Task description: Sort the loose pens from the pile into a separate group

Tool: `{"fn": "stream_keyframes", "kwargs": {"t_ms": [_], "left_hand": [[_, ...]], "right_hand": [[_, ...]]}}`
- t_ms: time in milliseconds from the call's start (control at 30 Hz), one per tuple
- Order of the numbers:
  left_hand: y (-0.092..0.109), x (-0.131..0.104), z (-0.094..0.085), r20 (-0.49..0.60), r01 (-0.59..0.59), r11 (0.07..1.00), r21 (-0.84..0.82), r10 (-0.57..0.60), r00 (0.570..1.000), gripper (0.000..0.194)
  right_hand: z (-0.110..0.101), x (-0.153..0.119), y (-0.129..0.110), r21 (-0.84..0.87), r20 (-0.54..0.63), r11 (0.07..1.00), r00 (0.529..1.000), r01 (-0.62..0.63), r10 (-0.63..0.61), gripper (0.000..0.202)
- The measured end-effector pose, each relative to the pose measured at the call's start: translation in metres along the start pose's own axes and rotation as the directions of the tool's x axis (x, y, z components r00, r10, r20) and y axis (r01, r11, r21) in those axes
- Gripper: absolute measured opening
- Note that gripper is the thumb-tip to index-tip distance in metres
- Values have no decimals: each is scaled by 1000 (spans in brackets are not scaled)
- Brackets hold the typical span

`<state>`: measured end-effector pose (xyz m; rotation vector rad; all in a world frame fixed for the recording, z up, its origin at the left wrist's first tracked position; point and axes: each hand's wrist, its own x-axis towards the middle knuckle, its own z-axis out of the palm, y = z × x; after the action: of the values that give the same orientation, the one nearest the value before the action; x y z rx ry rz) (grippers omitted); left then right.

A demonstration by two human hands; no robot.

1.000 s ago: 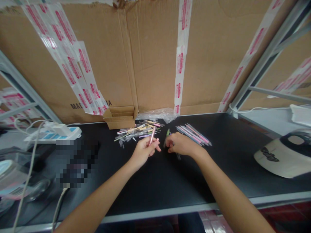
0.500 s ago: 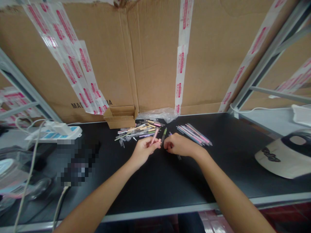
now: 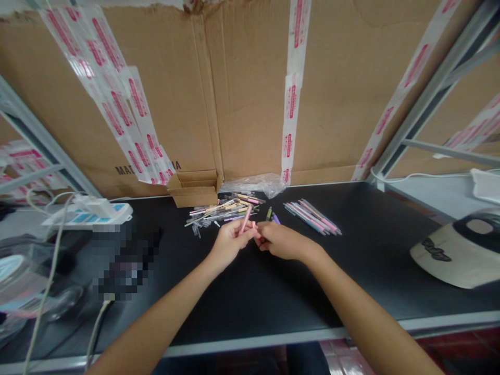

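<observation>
My left hand (image 3: pixel 229 244) is closed round a pink pen (image 3: pixel 246 217), which slants up between thumb and fingers. A small pink piece (image 3: pixel 255 227) shows at its fingertips. My right hand (image 3: pixel 284 240) meets it there with the fingers pinched together; what they hold, if anything, is hidden. Just behind the right hand lie a green pen (image 3: pixel 269 213) and a purple pen (image 3: pixel 276 219), partly covered by it. A loose heap of pens and clear pen parts (image 3: pixel 222 210) spreads behind the left hand. To the right, several pens (image 3: pixel 312 216) lie side by side in a neat group.
A small open cardboard box (image 3: pixel 194 196) and a crumpled clear plastic bag (image 3: pixel 253 183) stand against the taped cardboard wall (image 3: pixel 250 104). On the left are a white power strip (image 3: pixel 121 213) and cables (image 3: pixel 54 271). A cream cap (image 3: pixel 457 255) sits at the right of the black tabletop (image 3: pixel 250 307).
My right hand has moved left from beside the green and purple pens to touch the fingertips of my left hand. The left hand has stayed nearly in place with the pink pen.
</observation>
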<state>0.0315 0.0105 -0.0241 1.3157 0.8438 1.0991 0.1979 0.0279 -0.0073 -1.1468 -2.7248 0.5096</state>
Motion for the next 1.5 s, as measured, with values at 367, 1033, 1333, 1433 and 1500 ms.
{"fn": "stream_keyframes", "kwargs": {"t_ms": [367, 1033, 1333, 1433, 1500], "left_hand": [[1, 0, -2, -18, -38, 999, -14, 37, 999, 56], [2, 2, -4, -262, -143, 990, 21, 143, 954, 32], [-1, 4, -7, -251, -150, 986, 78, 165, 954, 31], [-2, 4, -8, -254, -151, 982, 116, 177, 951, 30], [-2, 4, -8, -259, -152, 980, 129, 182, 948, 30]], "right_hand": [[-17, -4, -1, 300, -213, 951, 977, 71, -6, 10], [2, 13, -8, 934, -209, 338, 948, 121, 239, 40], [0, 12, -5, 931, -212, 345, 948, 121, 239, 36], [1, 12, -5, 927, -208, 356, 950, 116, 231, 35], [2, 12, -5, 927, -206, 359, 950, 112, 235, 34]]}}
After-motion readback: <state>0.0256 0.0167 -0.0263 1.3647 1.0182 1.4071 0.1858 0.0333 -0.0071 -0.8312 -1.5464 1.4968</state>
